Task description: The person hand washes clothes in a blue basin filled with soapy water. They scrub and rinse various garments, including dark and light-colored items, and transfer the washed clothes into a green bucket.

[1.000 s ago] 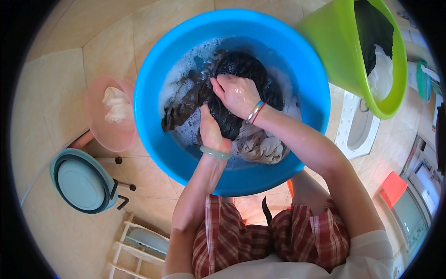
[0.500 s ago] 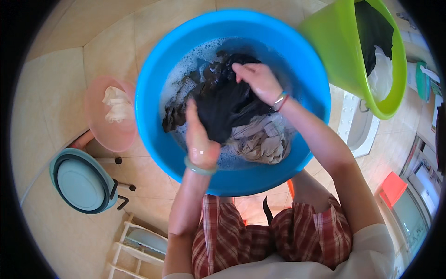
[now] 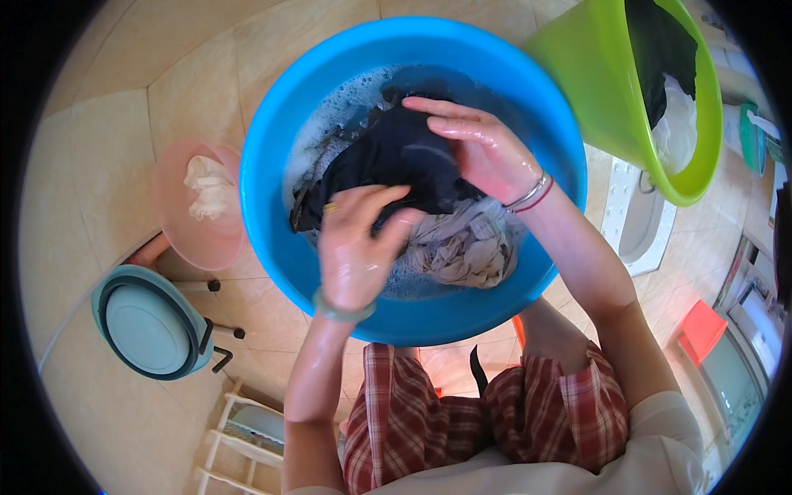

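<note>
Head view: left hand point(image 3: 356, 252) and right hand point(image 3: 492, 157) now apart, fingers loose; the wet black cloth point(image 3: 388, 161) goes from bunched to spread, upper centre, in the round blue plastic tub point(image 3: 262, 247). Rubbing's probably paused.

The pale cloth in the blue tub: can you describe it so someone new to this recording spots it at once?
Find the large round blue tub of sudsy water in the middle of the view. Inside, in its lower right part, a crumpled beige cloth lies below the right hand in the picture. Its pale colour sets it apart from the dark cloth beside it.
</note>
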`<state>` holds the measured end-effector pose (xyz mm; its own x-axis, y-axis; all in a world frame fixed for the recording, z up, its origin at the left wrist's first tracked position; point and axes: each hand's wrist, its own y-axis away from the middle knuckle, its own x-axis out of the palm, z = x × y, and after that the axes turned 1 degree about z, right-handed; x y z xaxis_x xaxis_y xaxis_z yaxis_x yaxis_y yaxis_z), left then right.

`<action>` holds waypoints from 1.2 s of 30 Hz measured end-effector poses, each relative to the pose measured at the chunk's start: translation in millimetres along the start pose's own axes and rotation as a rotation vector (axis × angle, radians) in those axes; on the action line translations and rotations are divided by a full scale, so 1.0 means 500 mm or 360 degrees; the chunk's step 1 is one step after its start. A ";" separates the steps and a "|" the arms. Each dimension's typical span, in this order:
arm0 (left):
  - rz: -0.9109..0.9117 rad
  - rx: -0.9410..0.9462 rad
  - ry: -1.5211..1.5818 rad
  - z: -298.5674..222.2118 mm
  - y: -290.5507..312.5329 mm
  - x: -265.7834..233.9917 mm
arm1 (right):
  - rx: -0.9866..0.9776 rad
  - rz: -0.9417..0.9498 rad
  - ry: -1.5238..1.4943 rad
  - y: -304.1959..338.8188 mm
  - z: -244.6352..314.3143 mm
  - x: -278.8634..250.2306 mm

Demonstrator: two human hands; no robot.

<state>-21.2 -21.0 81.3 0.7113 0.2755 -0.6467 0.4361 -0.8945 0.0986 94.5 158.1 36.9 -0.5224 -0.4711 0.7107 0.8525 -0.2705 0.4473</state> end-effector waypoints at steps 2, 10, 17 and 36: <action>0.0003 -0.0003 -0.0578 0.003 -0.007 0.051 | 0.0153 0.0044 -0.0019 -0.004 0.011 0.040; -0.0780 -0.0859 0.1147 0.062 0.039 -0.114 | -0.0336 -0.0056 0.1406 -0.033 -0.014 -0.052; -0.0794 -0.0665 0.1335 0.032 0.093 -0.182 | -0.0682 -0.0178 0.2525 0.008 -0.093 -0.114; -0.0765 0.0116 -0.0911 0.035 -0.020 -0.016 | -0.0502 -0.0585 0.3268 0.044 -0.122 -0.078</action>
<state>-40.9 -20.4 72.0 0.0452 0.4335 -0.9000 0.5747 -0.7482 -0.3315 134.9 119.2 -14.2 -0.0502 -0.3426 -0.9381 0.8285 -0.5389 0.1525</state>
